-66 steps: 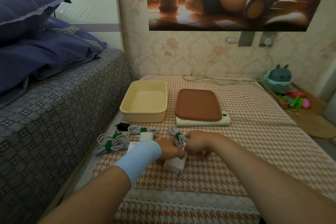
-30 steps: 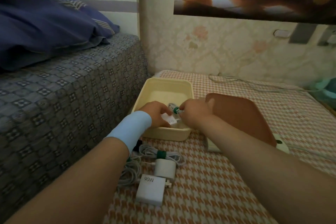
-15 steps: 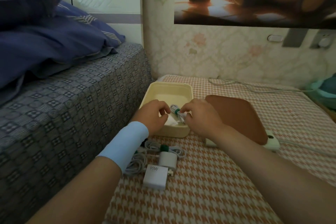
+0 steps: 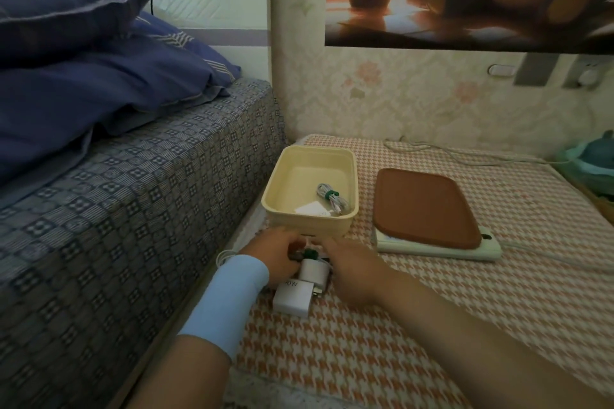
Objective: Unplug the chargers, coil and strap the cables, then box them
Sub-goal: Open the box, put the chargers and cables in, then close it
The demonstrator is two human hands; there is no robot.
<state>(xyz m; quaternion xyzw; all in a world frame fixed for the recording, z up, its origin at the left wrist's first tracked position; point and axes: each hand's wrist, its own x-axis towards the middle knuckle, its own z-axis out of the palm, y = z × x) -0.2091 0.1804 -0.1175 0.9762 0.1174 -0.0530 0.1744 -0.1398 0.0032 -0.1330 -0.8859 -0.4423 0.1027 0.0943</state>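
Fingers (image 4: 294,247): left hand (image 4: 275,252) curled on strapped cable (image 4: 310,254) before cream box (image 4: 309,226), right hand (image 4: 352,271) straight; white charger (image 4: 314,271) warranted lifting with coil.

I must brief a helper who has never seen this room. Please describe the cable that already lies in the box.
Beside the bed stands an open cream box, left of the brown lid. In its near right corner lies a white coiled cable, next to a white charger. It is the only cable inside the box, bound by a green strap.
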